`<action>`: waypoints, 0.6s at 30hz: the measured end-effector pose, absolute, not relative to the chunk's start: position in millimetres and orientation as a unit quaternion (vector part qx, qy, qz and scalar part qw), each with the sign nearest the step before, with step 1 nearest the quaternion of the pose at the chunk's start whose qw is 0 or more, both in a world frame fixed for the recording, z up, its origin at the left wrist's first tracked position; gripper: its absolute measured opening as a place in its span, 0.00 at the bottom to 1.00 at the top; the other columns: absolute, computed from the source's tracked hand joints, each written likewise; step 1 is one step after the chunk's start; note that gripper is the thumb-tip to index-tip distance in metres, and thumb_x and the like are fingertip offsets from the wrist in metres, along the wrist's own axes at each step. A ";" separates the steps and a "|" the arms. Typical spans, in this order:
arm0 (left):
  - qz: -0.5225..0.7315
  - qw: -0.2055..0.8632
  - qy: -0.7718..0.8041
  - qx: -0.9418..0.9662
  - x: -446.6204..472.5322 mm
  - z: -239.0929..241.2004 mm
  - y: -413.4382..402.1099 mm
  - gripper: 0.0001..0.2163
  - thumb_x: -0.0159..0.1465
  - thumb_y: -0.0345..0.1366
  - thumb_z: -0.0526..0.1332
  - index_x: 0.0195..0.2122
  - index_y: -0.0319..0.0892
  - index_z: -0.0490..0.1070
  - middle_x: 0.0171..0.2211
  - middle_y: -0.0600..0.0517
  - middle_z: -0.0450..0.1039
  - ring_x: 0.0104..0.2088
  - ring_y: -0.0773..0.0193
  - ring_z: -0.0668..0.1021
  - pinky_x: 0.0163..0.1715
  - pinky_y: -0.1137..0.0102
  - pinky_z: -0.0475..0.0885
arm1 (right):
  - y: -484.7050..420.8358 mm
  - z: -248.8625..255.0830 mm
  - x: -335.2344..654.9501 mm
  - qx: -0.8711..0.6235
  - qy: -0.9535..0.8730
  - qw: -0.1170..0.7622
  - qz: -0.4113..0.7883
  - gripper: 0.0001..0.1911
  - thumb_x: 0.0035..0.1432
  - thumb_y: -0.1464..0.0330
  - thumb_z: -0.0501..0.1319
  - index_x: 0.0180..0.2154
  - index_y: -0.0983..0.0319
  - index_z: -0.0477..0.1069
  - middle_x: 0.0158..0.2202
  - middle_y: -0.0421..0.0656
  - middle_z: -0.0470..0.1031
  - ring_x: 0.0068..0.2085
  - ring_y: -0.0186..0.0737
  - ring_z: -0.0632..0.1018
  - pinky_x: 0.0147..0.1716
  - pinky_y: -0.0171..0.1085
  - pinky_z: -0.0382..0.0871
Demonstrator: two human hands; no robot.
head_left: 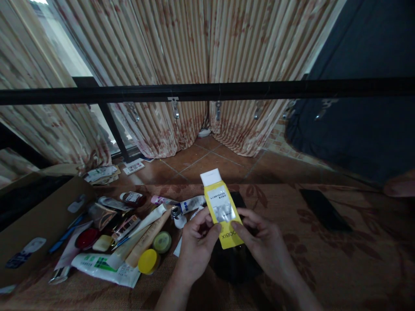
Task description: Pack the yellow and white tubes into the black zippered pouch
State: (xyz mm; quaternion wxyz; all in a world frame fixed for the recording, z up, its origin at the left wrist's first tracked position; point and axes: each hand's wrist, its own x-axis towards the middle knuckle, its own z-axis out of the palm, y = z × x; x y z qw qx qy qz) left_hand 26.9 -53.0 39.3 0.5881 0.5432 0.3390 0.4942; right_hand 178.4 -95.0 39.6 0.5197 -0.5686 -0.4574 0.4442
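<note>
A flat yellow tube (pixel 223 216) with a white end, a silvery panel and dark lettering is held up in front of me, tilted with its white end away. My left hand (pixel 199 242) grips its left edge, thumb on the front and fingers curled behind. On the other edge, my right hand (pixel 261 237) pinches it the same way. Beneath both hands lies a black item (pixel 235 265), partly covered; its kind is unclear. Close to my left hand are a small silver-capped bottle (pixel 178 217), a green round jar (pixel 162 242) and a yellow-lidded jar (pixel 149 261).
Several tubes and cosmetics, among them a white-and-green tube (pixel 106 268), spread left beside a cardboard box (pixel 39 229). A dark flat rectangle (pixel 325 209) lies on the right of the patterned cloth (pixel 285 268). Another person's hand (pixel 400 185) shows at the right edge. A black rail (pixel 207 91) crosses ahead.
</note>
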 end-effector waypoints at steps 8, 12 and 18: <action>0.487 0.597 0.331 0.545 27.4 39.7 -52.5 0.13 0.60 0.35 0.66 0.46 0.43 0.78 0.30 0.53 0.75 0.31 0.67 0.73 0.33 0.74 0.70 | -96.5 42.6 177.8 -0.569 -0.466 0.513 0.443 0.20 0.60 0.59 0.63 0.53 0.56 0.73 0.38 0.41 0.82 0.34 0.39 0.81 0.32 0.36 0.75; 0.491 0.582 0.341 0.551 27.4 37.6 -52.7 0.12 0.61 0.36 0.66 0.45 0.43 0.78 0.30 0.53 0.74 0.30 0.67 0.73 0.32 0.74 0.70 | -95.1 38.0 179.2 -0.559 -0.468 0.515 0.450 0.21 0.61 0.58 0.63 0.54 0.56 0.72 0.40 0.42 0.82 0.35 0.40 0.81 0.35 0.37 0.76; 0.518 0.569 0.356 0.530 24.0 33.8 -49.0 0.09 0.61 0.41 0.66 0.34 0.40 0.77 0.21 0.56 0.68 0.23 0.71 0.68 0.24 0.77 0.65 | -94.3 34.7 184.4 -0.584 -0.449 0.536 0.413 0.19 0.57 0.57 0.66 0.49 0.56 0.77 0.32 0.40 0.81 0.34 0.40 0.80 0.31 0.34 0.74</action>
